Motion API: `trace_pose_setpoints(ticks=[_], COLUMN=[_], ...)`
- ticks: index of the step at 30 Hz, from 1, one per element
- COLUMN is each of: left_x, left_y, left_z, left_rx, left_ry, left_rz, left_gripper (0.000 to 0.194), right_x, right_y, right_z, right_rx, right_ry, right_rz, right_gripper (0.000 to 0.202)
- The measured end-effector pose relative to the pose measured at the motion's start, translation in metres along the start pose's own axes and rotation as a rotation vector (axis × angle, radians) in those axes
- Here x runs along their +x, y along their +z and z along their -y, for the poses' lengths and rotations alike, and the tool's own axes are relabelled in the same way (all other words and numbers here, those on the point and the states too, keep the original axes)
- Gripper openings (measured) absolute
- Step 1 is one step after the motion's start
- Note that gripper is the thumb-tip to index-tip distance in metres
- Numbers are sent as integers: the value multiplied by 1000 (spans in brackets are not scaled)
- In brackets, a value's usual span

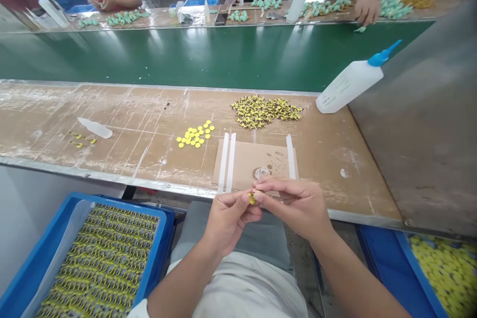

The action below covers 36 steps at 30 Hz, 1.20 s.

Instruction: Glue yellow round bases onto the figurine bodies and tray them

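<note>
Close together at the bench's front edge, both my hands pinch one small yellow piece [252, 198]. My left hand [229, 216] grips it between thumb and forefinger from the left. From the right, the thumb and forefinger of my right hand [298, 203] press on it; its exact shape is mostly covered by fingers. Just beyond lies a cardboard sheet [246, 159] with white tape strips and a whitish round smear. Several flat yellow discs [192, 135] are spread to the left of the cardboard. Behind it is a heap of small yellow-and-black pieces [261, 112].
A white bottle with a blue nozzle [350, 87] leans by the metal panel [421, 124] at right. Blue trays [162, 238] of yellow pieces stand below on both sides. Past the green belt [186, 54], several people handle mint-green pieces [126, 17]. A translucent bottle [96, 128] lies left.
</note>
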<state>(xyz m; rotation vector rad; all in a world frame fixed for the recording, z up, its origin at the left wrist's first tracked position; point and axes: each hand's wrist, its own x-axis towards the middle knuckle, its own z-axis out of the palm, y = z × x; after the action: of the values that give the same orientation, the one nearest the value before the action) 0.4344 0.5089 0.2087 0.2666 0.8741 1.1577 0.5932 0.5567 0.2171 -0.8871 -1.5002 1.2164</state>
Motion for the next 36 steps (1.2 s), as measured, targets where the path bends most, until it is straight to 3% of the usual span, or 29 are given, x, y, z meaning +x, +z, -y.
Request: trace_pose_setpoints(ticks=[6,11,22,36], left_x=[-7,-10,-6,-8], left_y=[0,0,-1,2], left_z=[-2,-3,-4,-6], left_rx=[25,25,-26,-46], left_ry=[-14,-14,-114,-146], left_rz=[33,3,-65,-91], left_gripper=[32,31,42,41], right_x=[-6,-5,-5,-7], right_y=[-1,0,2,-2], right_z=[4,3,7,3], right_rx=[121,105,57,75], right_ry=[40,63,169,215], right_rz=[43,45,-33,19], right_gripper=[12,7,20,22])
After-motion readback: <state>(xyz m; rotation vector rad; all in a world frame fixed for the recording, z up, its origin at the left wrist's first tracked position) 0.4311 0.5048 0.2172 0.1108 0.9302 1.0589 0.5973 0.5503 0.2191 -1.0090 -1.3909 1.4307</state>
